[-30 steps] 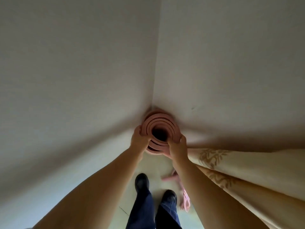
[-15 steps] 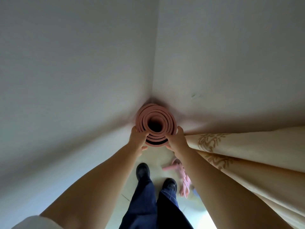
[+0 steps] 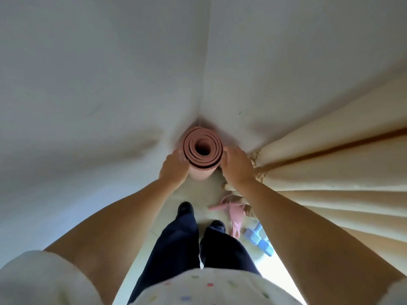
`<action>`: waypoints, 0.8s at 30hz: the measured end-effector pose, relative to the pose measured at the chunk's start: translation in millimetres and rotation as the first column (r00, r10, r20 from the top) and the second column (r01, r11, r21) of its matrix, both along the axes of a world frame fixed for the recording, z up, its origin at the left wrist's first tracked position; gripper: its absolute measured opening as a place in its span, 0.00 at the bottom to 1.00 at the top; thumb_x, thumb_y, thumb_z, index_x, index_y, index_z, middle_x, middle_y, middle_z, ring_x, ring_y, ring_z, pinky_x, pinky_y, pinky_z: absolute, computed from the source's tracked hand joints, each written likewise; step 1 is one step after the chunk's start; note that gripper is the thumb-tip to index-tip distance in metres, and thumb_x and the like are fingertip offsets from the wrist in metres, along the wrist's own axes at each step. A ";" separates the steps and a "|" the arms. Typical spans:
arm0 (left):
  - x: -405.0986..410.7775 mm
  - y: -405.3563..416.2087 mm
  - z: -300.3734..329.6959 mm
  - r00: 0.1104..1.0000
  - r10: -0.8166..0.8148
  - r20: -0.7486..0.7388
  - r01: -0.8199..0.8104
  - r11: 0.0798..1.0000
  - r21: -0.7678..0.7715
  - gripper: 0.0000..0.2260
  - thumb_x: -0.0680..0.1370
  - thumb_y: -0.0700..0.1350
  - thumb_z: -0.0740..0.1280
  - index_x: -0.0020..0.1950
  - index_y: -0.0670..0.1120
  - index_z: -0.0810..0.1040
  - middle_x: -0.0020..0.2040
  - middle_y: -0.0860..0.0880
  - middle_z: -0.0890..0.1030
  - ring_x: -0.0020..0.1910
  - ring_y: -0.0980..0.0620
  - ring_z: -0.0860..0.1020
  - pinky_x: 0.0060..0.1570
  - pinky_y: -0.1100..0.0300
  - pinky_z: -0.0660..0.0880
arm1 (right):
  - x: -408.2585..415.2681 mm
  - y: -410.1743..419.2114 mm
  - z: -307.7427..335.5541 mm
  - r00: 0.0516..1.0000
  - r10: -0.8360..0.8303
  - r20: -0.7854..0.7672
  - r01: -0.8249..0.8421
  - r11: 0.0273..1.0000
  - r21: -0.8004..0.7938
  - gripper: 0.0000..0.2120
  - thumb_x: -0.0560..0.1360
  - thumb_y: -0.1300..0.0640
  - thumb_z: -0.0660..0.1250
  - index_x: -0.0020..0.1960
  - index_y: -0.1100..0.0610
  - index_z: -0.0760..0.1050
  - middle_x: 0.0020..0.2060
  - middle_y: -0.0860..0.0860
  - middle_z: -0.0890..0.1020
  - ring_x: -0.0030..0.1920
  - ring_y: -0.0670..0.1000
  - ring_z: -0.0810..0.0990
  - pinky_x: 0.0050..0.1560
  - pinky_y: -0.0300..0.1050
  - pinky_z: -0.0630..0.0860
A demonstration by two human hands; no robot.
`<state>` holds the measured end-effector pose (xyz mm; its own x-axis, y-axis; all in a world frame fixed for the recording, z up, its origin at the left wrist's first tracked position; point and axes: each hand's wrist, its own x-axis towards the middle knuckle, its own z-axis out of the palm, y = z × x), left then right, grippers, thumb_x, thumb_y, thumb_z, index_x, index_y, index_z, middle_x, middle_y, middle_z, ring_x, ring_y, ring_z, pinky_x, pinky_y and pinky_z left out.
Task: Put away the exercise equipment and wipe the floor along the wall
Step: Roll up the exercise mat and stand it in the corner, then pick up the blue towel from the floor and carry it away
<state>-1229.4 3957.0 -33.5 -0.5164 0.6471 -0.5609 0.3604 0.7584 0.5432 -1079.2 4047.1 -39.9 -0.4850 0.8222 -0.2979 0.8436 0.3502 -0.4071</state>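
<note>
Corner walls (image 3: 110,84), one rolled mat (image 3: 202,150), two hands: left hand (image 3: 174,170), right hand (image 3: 236,168).

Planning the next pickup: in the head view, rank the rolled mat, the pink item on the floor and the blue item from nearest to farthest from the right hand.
1. Rolled pink mat: in the corner, the right hand rests against its side.
2. Pink item: on the floor below the hand, beside the curtain.
3. Blue item: farther back, right of the shoes.

Lighting was dim and soft; floor (image 3: 273,280) glared lower right. Wide-angle bent the walls (image 3: 88,84); forearms and shirt (image 3: 209,287) blurred near the bottom edge.
</note>
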 end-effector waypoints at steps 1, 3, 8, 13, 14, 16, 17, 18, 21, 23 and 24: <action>1.9 -8.0 4.1 0.995 -0.064 -0.074 0.064 0.998 -0.002 0.20 0.81 0.47 0.57 0.73 0.46 0.62 0.67 0.43 0.71 0.64 0.44 0.72 0.55 0.55 0.69 | 4.2 -7.2 1.5 0.997 0.070 0.042 -0.072 0.996 0.053 0.16 0.80 0.55 0.51 0.61 0.57 0.72 0.55 0.56 0.77 0.56 0.58 0.76 0.55 0.53 0.74; 5.6 -23.7 8.3 0.969 -0.169 -0.182 0.166 0.986 -0.030 0.20 0.82 0.48 0.56 0.74 0.47 0.61 0.67 0.43 0.71 0.65 0.44 0.70 0.60 0.51 0.68 | 10.8 -20.4 1.7 0.982 0.147 0.120 -0.153 0.987 0.045 0.21 0.80 0.51 0.47 0.69 0.55 0.66 0.65 0.55 0.71 0.67 0.58 0.69 0.65 0.57 0.67; 25.8 -61.3 6.7 0.938 -0.190 -0.290 0.154 0.978 -0.144 0.23 0.82 0.52 0.53 0.76 0.48 0.56 0.72 0.44 0.66 0.69 0.44 0.66 0.65 0.50 0.65 | 33.7 -37.2 9.4 0.933 0.300 0.199 -0.307 0.952 0.008 0.24 0.82 0.49 0.49 0.77 0.50 0.52 0.76 0.52 0.56 0.77 0.51 0.50 0.74 0.61 0.48; 78.6 -105.5 13.1 0.950 0.001 -0.313 -0.049 0.988 -0.145 0.23 0.82 0.50 0.53 0.76 0.48 0.56 0.72 0.45 0.65 0.70 0.45 0.64 0.68 0.49 0.62 | 62.6 -35.5 5.5 0.850 0.478 0.220 -0.494 0.869 0.022 0.23 0.82 0.49 0.49 0.76 0.50 0.54 0.76 0.52 0.56 0.76 0.52 0.51 0.73 0.64 0.49; 92.8 -115.5 14.6 0.952 0.027 -0.305 -0.078 0.985 -0.156 0.22 0.82 0.50 0.54 0.76 0.47 0.56 0.72 0.45 0.65 0.70 0.45 0.65 0.68 0.49 0.63 | 68.9 -36.9 5.8 0.829 0.508 0.236 -0.528 0.849 0.029 0.23 0.82 0.49 0.50 0.76 0.51 0.56 0.76 0.53 0.57 0.76 0.53 0.52 0.72 0.65 0.50; 120.8 -136.7 15.5 0.956 0.053 -0.289 -0.110 0.977 -0.185 0.23 0.82 0.50 0.54 0.76 0.47 0.57 0.72 0.45 0.65 0.70 0.45 0.65 0.69 0.49 0.63 | 82.6 -43.8 7.4 0.793 0.552 0.258 -0.578 0.815 0.031 0.23 0.82 0.49 0.50 0.75 0.52 0.57 0.76 0.53 0.57 0.76 0.53 0.53 0.72 0.66 0.52; 133.5 -148.1 15.1 0.953 0.068 -0.295 -0.129 0.973 -0.192 0.23 0.82 0.51 0.54 0.76 0.47 0.56 0.72 0.45 0.65 0.70 0.45 0.65 0.69 0.49 0.63 | 88.4 -49.4 7.8 0.769 0.580 0.271 -0.608 0.793 0.028 0.23 0.82 0.49 0.49 0.76 0.52 0.56 0.76 0.53 0.57 0.76 0.53 0.52 0.72 0.65 0.51; 144.7 -159.5 15.5 0.951 0.093 -0.295 -0.156 0.968 -0.199 0.23 0.82 0.51 0.54 0.76 0.47 0.55 0.73 0.45 0.64 0.71 0.46 0.64 0.70 0.48 0.62 | 92.7 -56.1 9.7 0.736 0.614 0.286 -0.644 0.765 0.013 0.23 0.82 0.49 0.48 0.76 0.51 0.55 0.76 0.53 0.56 0.76 0.53 0.51 0.72 0.65 0.50; 169.6 -194.5 19.3 0.931 0.232 -0.282 -0.290 0.939 -0.185 0.24 0.82 0.52 0.54 0.77 0.48 0.54 0.74 0.46 0.63 0.73 0.46 0.62 0.72 0.48 0.60 | 96.1 -81.3 14.8 0.626 0.717 0.308 -0.744 0.667 -0.041 0.23 0.82 0.48 0.46 0.76 0.50 0.54 0.76 0.52 0.55 0.77 0.52 0.50 0.73 0.65 0.46; 183.4 -221.2 22.6 0.897 0.323 -0.301 -0.384 0.907 -0.171 0.24 0.82 0.52 0.53 0.77 0.48 0.54 0.74 0.46 0.63 0.73 0.46 0.63 0.71 0.49 0.61 | 90.5 -103.9 18.3 0.566 0.769 0.297 -0.792 0.607 -0.062 0.23 0.82 0.49 0.46 0.77 0.50 0.52 0.77 0.51 0.54 0.77 0.52 0.49 0.72 0.64 0.45; 189.2 -235.6 24.4 0.876 0.370 -0.310 -0.433 0.886 -0.164 0.24 0.82 0.52 0.53 0.77 0.48 0.55 0.74 0.45 0.63 0.72 0.46 0.63 0.71 0.49 0.61 | 86.5 -116.4 20.9 0.529 0.796 0.292 -0.820 0.569 -0.064 0.24 0.82 0.49 0.46 0.77 0.50 0.51 0.77 0.52 0.54 0.77 0.52 0.49 0.72 0.64 0.46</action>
